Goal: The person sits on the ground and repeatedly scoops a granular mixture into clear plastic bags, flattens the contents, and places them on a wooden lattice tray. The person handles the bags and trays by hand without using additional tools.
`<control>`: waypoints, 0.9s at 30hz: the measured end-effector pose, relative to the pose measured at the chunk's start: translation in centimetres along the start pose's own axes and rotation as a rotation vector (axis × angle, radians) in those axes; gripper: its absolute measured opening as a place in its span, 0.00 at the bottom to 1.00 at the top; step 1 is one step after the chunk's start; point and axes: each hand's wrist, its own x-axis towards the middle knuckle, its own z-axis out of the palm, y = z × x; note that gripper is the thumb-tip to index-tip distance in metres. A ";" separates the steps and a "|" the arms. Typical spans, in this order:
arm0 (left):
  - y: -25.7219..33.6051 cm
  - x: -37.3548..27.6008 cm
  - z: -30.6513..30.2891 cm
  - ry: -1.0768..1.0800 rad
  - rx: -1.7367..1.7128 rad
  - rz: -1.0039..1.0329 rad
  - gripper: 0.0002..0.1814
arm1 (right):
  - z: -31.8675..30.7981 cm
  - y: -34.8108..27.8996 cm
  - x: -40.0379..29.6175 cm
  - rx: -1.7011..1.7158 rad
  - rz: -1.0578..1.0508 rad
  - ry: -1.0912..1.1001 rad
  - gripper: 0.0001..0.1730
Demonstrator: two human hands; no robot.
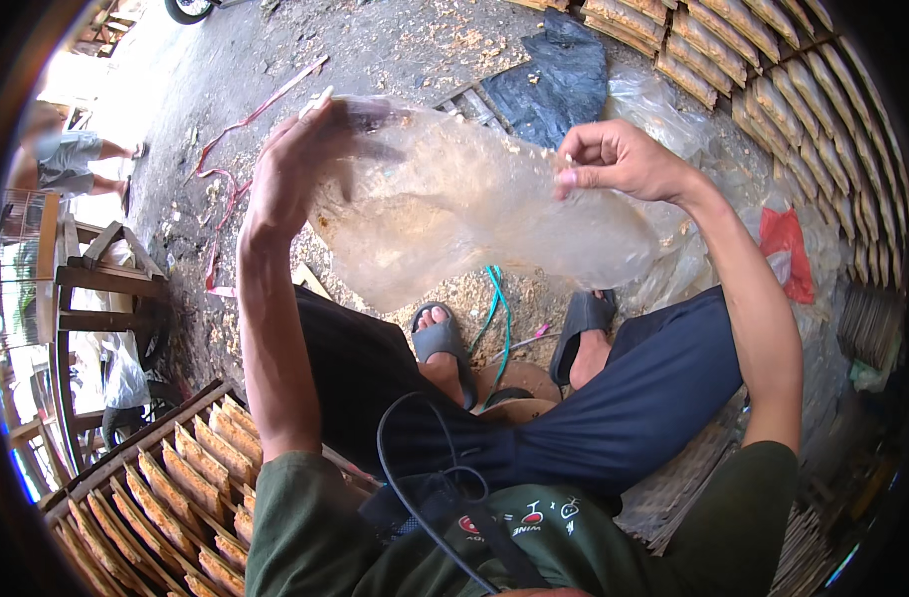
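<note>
A large, clear, crumpled plastic bag or sheet (pixel 454 201) is spread out in the air over my feet, with yellowish crumbs clinging to it. At its right end my right hand (pixel 611 164) pinches the plastic between thumb and fingers. My left hand (pixel 294 160) is at the left end, blurred, its fingers partly seen through the film. Whether those fingers grip the plastic or lie inside or behind it, I cannot tell. Something small and white (pixel 316 103) shows at the left fingertips.
Wooden racks with wrapped flat blocks stand at lower left (pixel 171 492) and upper right (pixel 790 127). Loose plastic sheeting (pixel 693 246) and a red bag (pixel 786 254) lie at right. A dark tarp (pixel 559 82), green string (pixel 503 313) and pink ribbon (pixel 227 179) lie on the crumb-strewn floor. A person (pixel 70 160) is at far left.
</note>
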 end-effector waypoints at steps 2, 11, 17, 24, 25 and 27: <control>-1.5 0.4 -0.9 0.128 -0.090 -0.034 0.32 | -0.1 0.0 0.2 0.043 -0.086 0.076 0.12; -0.3 0.3 -0.8 -0.086 0.164 0.058 0.40 | 0.2 -1.6 0.7 -0.005 -0.130 0.168 0.13; 0.1 1.7 -0.9 0.047 0.399 0.304 0.38 | 1.3 -2.3 0.8 -0.074 -0.127 0.188 0.15; 0.3 1.4 4.1 -0.195 0.659 0.191 0.46 | 2.6 -2.8 1.0 -0.143 -0.152 0.149 0.22; -0.4 1.6 4.7 -0.259 0.668 0.124 0.44 | 2.7 -3.0 1.0 -0.127 -0.150 0.148 0.24; -0.7 2.5 5.6 -0.443 0.554 -0.008 0.40 | 2.7 -3.3 1.1 -0.112 -0.151 0.151 0.27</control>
